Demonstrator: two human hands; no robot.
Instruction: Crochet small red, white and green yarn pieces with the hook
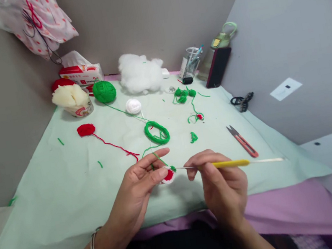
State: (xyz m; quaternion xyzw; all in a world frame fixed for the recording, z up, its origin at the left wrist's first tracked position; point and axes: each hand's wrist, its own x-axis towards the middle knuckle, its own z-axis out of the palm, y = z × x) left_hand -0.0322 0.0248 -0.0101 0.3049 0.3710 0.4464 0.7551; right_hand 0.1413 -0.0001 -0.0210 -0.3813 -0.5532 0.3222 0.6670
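My left hand [145, 178] pinches a small round crochet piece [168, 176] with a red centre, a white rim and green stitches at its top edge. Green yarn runs over the fingers of this hand to the piece. In my right hand [221, 181] is a crochet hook with a yellow handle [231, 163], held like a pen, its thin metal tip at the green stitches. A loose coil of green yarn [157, 133] lies just beyond the left hand, linked by a strand to a green yarn ball [104, 92].
Red yarn [86, 130] lies left, a white ball [133, 106] mid-table. White stuffing [141, 73], a tissue box [81, 74] and a clear cup [190, 63] stand behind. Orange-handled snips [243, 142], a phone [218, 67] and a black clip [243, 102] are right. Small green pieces [182, 95] lie right of centre.
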